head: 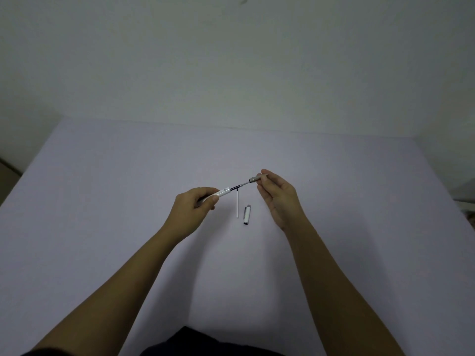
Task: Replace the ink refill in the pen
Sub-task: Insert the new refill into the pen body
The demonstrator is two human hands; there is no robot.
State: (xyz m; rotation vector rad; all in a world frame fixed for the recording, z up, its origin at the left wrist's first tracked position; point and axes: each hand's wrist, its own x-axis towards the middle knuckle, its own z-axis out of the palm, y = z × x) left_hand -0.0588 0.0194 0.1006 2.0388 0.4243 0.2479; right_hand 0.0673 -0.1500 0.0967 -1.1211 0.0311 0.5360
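My left hand (pixel 196 205) grips the white pen barrel (pixel 222 192) and holds it above the table. A dark ink refill (pixel 237 186) sticks out of the barrel toward the upper right. Its far end sits in the grey tip section (pixel 253 179), which my right hand (pixel 277 194) pinches between thumb and fingertips. A thin white refill (pixel 237 204) lies on the table below the pen. The white pen cap (pixel 247 214) with a clip lies just right of that refill.
A pale lilac table (pixel 102 201) fills the lower view, its far edge meeting a plain wall (pixel 231 60). Dark clothing (pixel 195 343) shows at the bottom edge. A brown strip of floor (pixel 7 173) lies beyond the table's left edge.
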